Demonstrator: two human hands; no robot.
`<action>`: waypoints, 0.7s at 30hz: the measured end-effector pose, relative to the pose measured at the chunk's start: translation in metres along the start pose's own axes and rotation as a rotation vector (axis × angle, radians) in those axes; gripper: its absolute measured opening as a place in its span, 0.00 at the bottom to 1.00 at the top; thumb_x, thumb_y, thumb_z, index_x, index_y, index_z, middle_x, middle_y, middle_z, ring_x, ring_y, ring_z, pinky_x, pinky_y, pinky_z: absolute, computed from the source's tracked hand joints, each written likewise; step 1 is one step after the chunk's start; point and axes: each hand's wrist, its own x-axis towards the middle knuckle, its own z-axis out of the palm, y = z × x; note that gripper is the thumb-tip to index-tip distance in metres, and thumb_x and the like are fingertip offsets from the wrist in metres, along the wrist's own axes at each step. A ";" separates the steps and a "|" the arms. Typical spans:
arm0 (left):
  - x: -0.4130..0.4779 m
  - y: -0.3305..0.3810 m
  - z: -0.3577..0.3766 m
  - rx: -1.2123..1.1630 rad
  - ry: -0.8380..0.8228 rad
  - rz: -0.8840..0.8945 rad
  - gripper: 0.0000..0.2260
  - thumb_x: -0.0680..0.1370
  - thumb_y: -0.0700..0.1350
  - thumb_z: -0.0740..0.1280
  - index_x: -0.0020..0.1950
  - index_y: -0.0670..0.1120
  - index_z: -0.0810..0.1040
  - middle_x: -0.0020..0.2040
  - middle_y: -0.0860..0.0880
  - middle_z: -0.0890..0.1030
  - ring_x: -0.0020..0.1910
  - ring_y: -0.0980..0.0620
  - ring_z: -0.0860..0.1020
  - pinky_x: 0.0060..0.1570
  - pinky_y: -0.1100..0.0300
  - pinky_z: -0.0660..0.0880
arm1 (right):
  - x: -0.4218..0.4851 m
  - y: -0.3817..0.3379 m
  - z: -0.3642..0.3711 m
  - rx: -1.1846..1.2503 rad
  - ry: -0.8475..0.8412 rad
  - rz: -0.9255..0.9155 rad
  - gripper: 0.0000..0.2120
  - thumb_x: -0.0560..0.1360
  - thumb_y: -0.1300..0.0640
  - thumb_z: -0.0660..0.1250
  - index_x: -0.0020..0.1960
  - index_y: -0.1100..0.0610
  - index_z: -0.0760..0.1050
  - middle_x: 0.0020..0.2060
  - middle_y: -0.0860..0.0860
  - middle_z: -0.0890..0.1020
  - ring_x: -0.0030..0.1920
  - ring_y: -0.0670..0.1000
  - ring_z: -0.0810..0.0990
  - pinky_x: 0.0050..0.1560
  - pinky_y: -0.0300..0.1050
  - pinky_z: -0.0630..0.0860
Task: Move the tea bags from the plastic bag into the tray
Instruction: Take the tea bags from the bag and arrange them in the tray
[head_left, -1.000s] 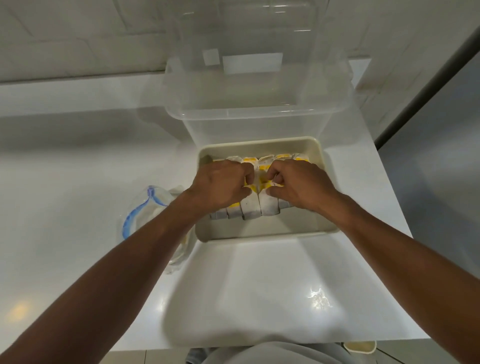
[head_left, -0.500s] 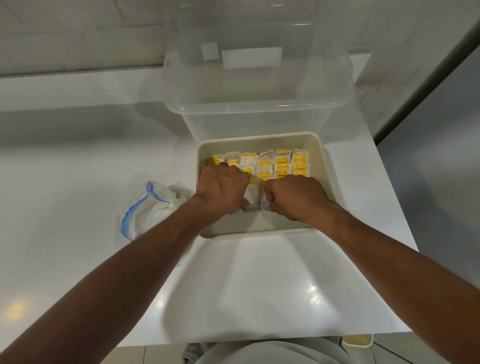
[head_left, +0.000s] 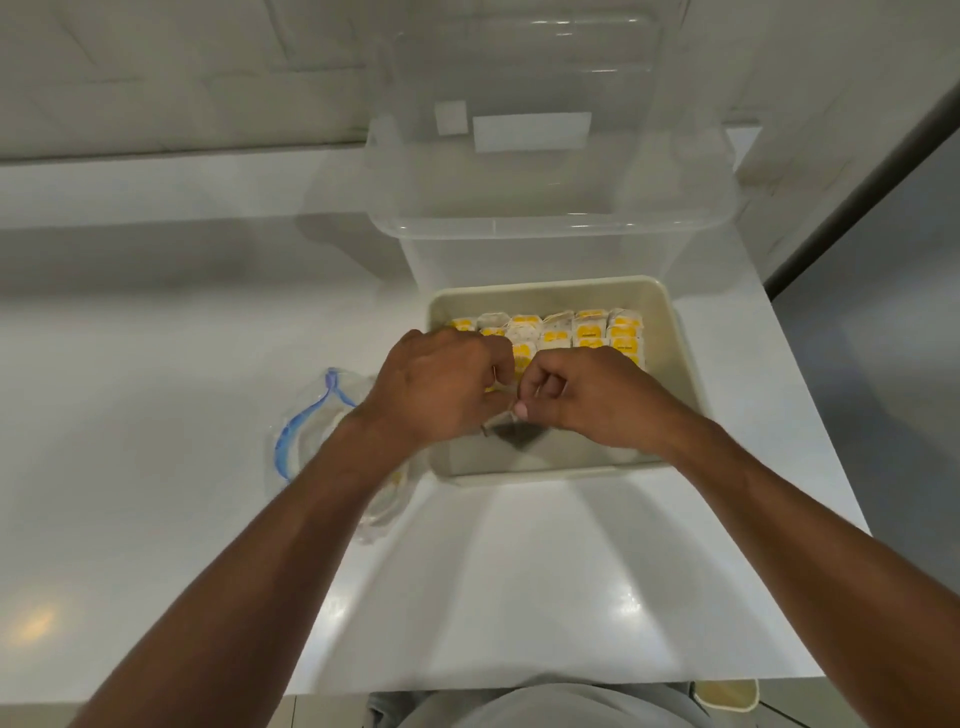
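Note:
A cream tray (head_left: 680, 364) sits on the white counter, with several yellow-tagged tea bags (head_left: 589, 332) packed in rows along its far side. My left hand (head_left: 436, 384) and my right hand (head_left: 587, 395) hover close together over the tray's near half, fingers curled. Between them hangs one tea bag (head_left: 514, 428), blurred; both hands pinch it at its top. The clear plastic bag (head_left: 317, 431) with a blue strip lies left of the tray, partly hidden by my left forearm.
A large clear plastic storage box (head_left: 545, 208) stands right behind the tray. White counter stretches left and toward me. A grey wall or door runs along the right. A small cream container (head_left: 727, 693) shows below the counter's front edge.
Both hands drew back from the packed rows toward the tray's near side and rose slightly. One tea bag now hangs between them, and more of the rows shows.

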 end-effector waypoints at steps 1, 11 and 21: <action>-0.005 -0.004 -0.005 -0.024 0.018 -0.007 0.09 0.75 0.59 0.68 0.51 0.57 0.78 0.48 0.59 0.81 0.53 0.53 0.78 0.48 0.58 0.69 | -0.001 -0.006 0.001 0.023 0.015 -0.004 0.08 0.71 0.44 0.75 0.43 0.47 0.80 0.35 0.41 0.82 0.37 0.39 0.79 0.38 0.38 0.72; -0.073 -0.101 -0.027 -0.307 0.073 -0.137 0.04 0.75 0.54 0.72 0.46 0.58 0.78 0.40 0.64 0.80 0.42 0.61 0.78 0.41 0.60 0.73 | -0.001 -0.078 0.038 0.261 0.106 -0.032 0.04 0.72 0.49 0.76 0.43 0.47 0.81 0.35 0.44 0.81 0.34 0.45 0.81 0.38 0.40 0.76; -0.093 -0.147 0.006 -0.232 -0.169 -0.048 0.06 0.78 0.52 0.68 0.54 0.59 0.80 0.47 0.61 0.81 0.48 0.54 0.80 0.40 0.61 0.68 | 0.012 -0.135 0.103 0.354 0.092 0.064 0.05 0.72 0.55 0.75 0.47 0.49 0.83 0.37 0.46 0.84 0.39 0.48 0.84 0.42 0.45 0.80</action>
